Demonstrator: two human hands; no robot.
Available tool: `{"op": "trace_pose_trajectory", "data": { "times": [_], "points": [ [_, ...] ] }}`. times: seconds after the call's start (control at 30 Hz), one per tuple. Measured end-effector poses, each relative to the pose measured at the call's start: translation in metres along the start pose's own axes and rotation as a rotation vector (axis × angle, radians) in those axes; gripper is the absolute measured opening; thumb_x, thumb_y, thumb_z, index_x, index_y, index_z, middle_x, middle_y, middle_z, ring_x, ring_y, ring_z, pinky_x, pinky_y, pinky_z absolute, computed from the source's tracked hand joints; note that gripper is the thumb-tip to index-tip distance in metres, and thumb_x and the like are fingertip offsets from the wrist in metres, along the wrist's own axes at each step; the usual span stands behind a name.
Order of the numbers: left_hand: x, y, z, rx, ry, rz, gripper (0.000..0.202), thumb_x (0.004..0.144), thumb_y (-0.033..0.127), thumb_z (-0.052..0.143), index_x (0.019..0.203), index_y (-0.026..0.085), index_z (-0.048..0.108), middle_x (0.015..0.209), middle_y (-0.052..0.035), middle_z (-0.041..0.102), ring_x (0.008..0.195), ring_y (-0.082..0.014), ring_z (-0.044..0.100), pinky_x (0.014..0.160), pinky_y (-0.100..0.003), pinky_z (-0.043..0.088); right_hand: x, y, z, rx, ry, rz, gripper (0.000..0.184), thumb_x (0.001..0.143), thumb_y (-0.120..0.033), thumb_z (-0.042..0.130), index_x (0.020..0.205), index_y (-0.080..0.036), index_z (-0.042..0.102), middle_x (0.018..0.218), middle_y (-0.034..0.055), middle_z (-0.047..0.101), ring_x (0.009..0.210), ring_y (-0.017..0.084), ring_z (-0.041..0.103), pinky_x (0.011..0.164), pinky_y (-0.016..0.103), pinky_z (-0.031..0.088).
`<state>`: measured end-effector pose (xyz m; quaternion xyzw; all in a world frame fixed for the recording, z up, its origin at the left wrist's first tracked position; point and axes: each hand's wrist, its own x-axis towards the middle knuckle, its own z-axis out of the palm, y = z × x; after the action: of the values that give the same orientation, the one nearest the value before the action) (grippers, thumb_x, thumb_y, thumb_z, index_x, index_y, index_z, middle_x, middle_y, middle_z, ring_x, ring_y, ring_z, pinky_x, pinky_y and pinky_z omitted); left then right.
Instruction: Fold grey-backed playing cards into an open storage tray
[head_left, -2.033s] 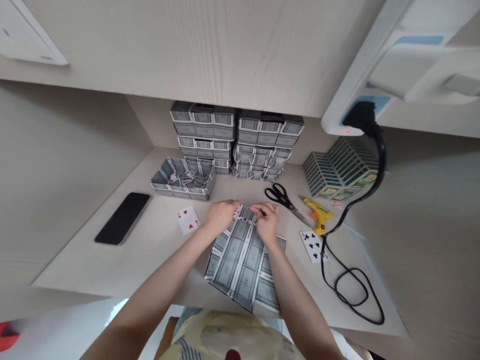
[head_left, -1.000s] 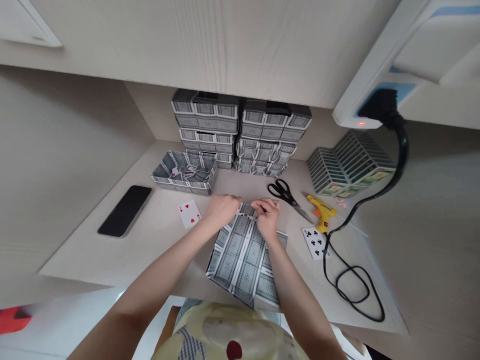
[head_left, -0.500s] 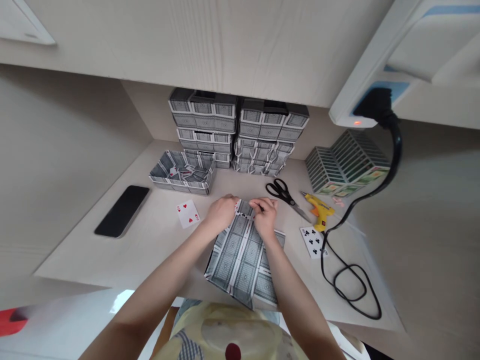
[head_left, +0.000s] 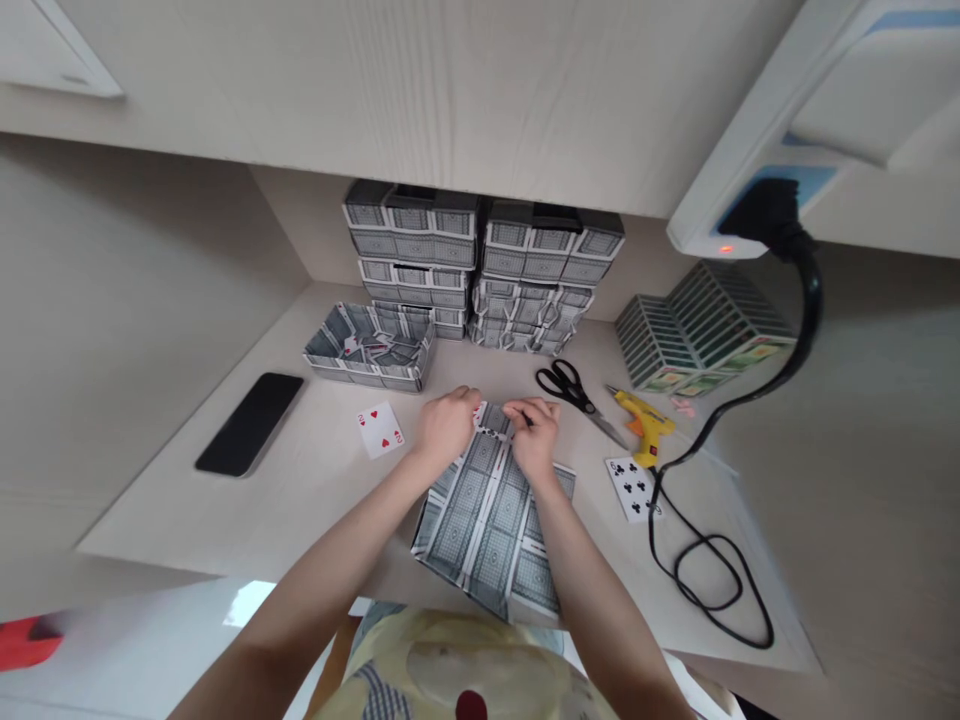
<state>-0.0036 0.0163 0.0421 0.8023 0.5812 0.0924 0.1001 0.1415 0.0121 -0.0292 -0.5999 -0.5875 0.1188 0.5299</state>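
A box made of grey-backed playing cards [head_left: 480, 540] lies tilted at the desk's front edge, its far end between my hands. My left hand [head_left: 448, 425] is closed on the left side of that end, on a card edge with red marks. On the other side my right hand [head_left: 534, 432] pinches the right edge of the same end, thumb and fingers pressed together. Between them a narrow strip of card [head_left: 493, 433] with black marks crosses the box. The fingertips are partly hidden.
Stacked card boxes [head_left: 412, 245] stand at the back, with an open card tray [head_left: 367, 375] before them. A phone [head_left: 250, 424] and a two of hearts [head_left: 380, 430] lie left. Right are scissors [head_left: 564, 384], a yellow glue gun [head_left: 645, 425], a six of clubs [head_left: 632, 488], a black cord [head_left: 750, 640] and card stacks [head_left: 697, 330].
The whole view has shifted slightly. Both hands keep their places on the far end of the box, with almost no visible movement.
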Motion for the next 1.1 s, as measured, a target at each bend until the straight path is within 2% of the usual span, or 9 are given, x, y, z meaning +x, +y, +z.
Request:
{"op": "trace_pose_trajectory", "data": {
  "times": [0.27, 0.5, 0.67, 0.83, 0.97, 1.1],
  "points": [
    [0.005, -0.004, 0.0, 0.052, -0.034, 0.073, 0.025, 0.083, 0.013, 0.035, 0.093, 0.018, 0.057, 0.09, -0.0062, 0.059, 0.083, -0.0174, 0.057, 0.07, -0.027, 0.039, 0.0, 0.001, 0.0, 0.004, -0.014, -0.004, 0.017, 0.077, -0.025, 0.055, 0.066, -0.022, 0.067, 0.071, 0.0005, 0.064, 0.077, 0.016, 0.049, 0.075, 0.032, 0.031],
    [0.002, -0.008, 0.0, 0.069, -0.061, 0.132, 0.024, 0.082, 0.013, 0.036, 0.089, 0.016, 0.058, 0.089, -0.0087, 0.06, 0.08, -0.0188, 0.058, 0.069, -0.028, 0.04, -0.001, 0.0, -0.001, 0.011, -0.019, -0.006, 0.016, 0.077, -0.026, 0.055, 0.066, -0.022, 0.067, 0.072, 0.001, 0.064, 0.078, 0.017, 0.049, 0.075, 0.032, 0.032],
    [-0.003, -0.017, 0.002, -0.026, -0.053, 0.085, 0.022, 0.082, 0.015, 0.039, 0.088, 0.018, 0.06, 0.09, -0.0067, 0.061, 0.084, -0.017, 0.058, 0.071, -0.026, 0.04, 0.0, 0.0, 0.001, 0.006, -0.016, -0.004, 0.017, 0.076, -0.028, 0.056, 0.066, -0.022, 0.067, 0.072, 0.0015, 0.064, 0.077, 0.017, 0.05, 0.075, 0.033, 0.033],
    [-0.001, -0.015, 0.004, -0.114, -0.022, 0.07, 0.023, 0.083, 0.016, 0.037, 0.09, 0.018, 0.059, 0.09, -0.0062, 0.062, 0.082, -0.0158, 0.058, 0.072, -0.024, 0.041, 0.001, 0.0, 0.001, 0.021, 0.0, -0.007, 0.016, 0.076, -0.029, 0.056, 0.067, -0.022, 0.067, 0.072, 0.0013, 0.064, 0.078, 0.017, 0.05, 0.075, 0.032, 0.033],
    [0.002, -0.017, 0.006, -0.311, 0.011, 0.046, 0.02, 0.081, 0.023, 0.045, 0.092, 0.017, 0.061, 0.09, -0.005, 0.065, 0.084, -0.0148, 0.059, 0.075, -0.023, 0.041, 0.001, 0.001, 0.0, 0.027, 0.006, 0.009, 0.016, 0.076, -0.03, 0.056, 0.068, -0.021, 0.067, 0.072, 0.0016, 0.063, 0.077, 0.018, 0.05, 0.075, 0.032, 0.033],
    [0.0, -0.023, 0.007, -0.373, -0.027, -0.012, 0.02, 0.079, 0.027, 0.05, 0.09, 0.019, 0.063, 0.088, -0.0027, 0.068, 0.079, -0.0147, 0.061, 0.068, -0.022, 0.041, 0.001, 0.0, 0.0, 0.04, -0.003, 0.016, 0.015, 0.076, -0.03, 0.056, 0.069, -0.021, 0.067, 0.072, 0.0017, 0.063, 0.078, 0.018, 0.05, 0.075, 0.032, 0.033]
  ]
}}
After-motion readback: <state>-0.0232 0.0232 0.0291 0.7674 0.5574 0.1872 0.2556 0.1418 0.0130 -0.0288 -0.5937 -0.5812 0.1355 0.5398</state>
